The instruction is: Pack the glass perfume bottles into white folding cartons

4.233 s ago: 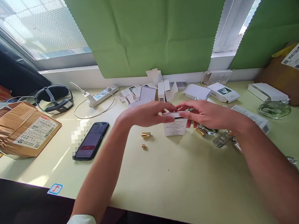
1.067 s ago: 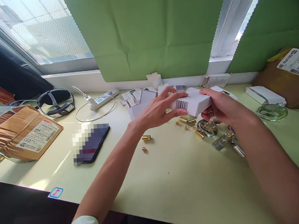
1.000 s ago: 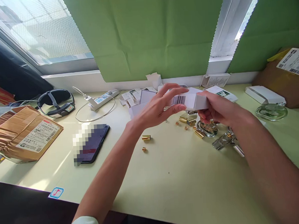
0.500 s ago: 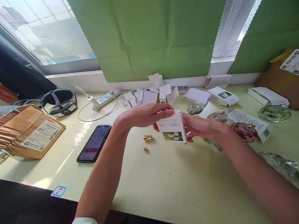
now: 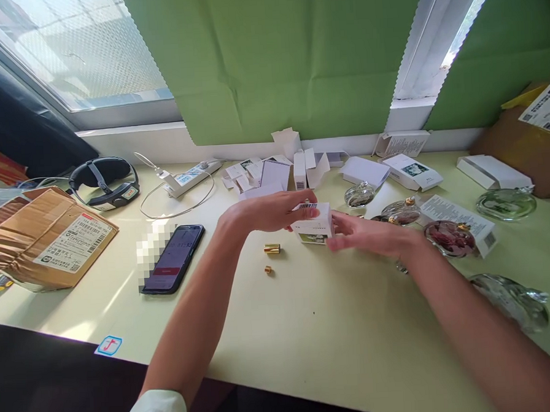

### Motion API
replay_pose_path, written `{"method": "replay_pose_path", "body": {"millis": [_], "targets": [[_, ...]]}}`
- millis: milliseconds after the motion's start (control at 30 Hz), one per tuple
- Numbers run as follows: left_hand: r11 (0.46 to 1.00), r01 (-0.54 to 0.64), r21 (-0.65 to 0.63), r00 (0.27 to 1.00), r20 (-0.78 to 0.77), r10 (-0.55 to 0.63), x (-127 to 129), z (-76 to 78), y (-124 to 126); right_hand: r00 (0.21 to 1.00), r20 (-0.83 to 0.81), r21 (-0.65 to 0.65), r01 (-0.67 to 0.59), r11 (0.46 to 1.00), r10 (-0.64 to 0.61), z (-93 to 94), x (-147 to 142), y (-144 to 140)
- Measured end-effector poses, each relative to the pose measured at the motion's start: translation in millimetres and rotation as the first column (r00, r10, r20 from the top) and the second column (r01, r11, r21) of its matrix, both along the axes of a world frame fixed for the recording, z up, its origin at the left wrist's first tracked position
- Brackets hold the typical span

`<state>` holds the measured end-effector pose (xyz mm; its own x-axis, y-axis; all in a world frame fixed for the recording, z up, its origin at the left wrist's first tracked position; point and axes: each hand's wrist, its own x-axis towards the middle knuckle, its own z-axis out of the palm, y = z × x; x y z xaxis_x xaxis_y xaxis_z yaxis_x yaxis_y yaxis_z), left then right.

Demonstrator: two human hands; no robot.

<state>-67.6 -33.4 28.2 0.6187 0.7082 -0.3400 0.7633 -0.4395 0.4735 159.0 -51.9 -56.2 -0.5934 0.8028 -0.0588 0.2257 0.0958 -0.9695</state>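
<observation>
A small white box (image 5: 313,224) printed with a white-flower picture and a barcode is tilted, its barcode end facing up toward me. My left hand (image 5: 282,210) grips it from the left, thumb over the top edge. On its right side my right hand (image 5: 366,233) has its fingers around the lower right corner; some fingertips are hidden behind the box. A gold cylindrical cap (image 5: 272,248) lies on the table just left of the box, with a smaller gold piece (image 5: 268,269) in front of it. Beyond my right hand lies a clear glass bottle (image 5: 358,194).
Several flat glass bottles lie at the right, including one with dark red contents (image 5: 449,240) and a greenish one (image 5: 505,205). White cartons (image 5: 412,172) line the back. Left are a phone (image 5: 174,260), a power strip (image 5: 194,177), a headset (image 5: 105,184) and a brown parcel (image 5: 50,236).
The box has tipped so that its barcode end shows and its picture face looks shorter. My right hand has shifted its fingers, with one now over the box's lower corner.
</observation>
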Motion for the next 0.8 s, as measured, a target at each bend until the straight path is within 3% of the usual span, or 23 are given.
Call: {"method": "replay_pose_path", "body": {"millis": [167,233,400,567,667,800], "targets": [[1.000,0.020,0.023,1.000,-0.014,-0.019,11.8,-2.1,-4.9,0.964,0.099,0.113,0.237,0.965,-0.248,-13.6,-16.1,-18.0],[0.999,0.036,0.031,0.999,-0.021,-0.036,15.2,-2.5,-6.8,0.966,0.054,0.149,0.244,0.958,-0.254,-19.8,-17.6,-24.6],[0.999,0.027,0.037,0.999,-0.025,-0.026,17.1,-3.0,-6.0,0.968,-0.171,0.028,0.192,0.981,-0.184,-23.9,-7.5,-33.9],[0.999,-0.018,0.031,1.000,-0.017,0.018,17.9,-6.9,-1.4,0.899,-0.350,-0.084,0.251,0.964,-0.265,-23.9,-11.1,-28.5],[0.985,0.027,0.172,0.999,-0.028,-0.022,18.4,-11.3,0.8,0.878,-0.332,-0.016,0.361,0.932,-0.346,-25.8,-16.7,-24.9],[0.915,0.170,0.366,0.985,-0.044,-0.166,17.1,-12.9,1.3,0.843,-0.294,0.119,0.499,0.858,-0.450,-22.8,-17.3,-21.2]]}}
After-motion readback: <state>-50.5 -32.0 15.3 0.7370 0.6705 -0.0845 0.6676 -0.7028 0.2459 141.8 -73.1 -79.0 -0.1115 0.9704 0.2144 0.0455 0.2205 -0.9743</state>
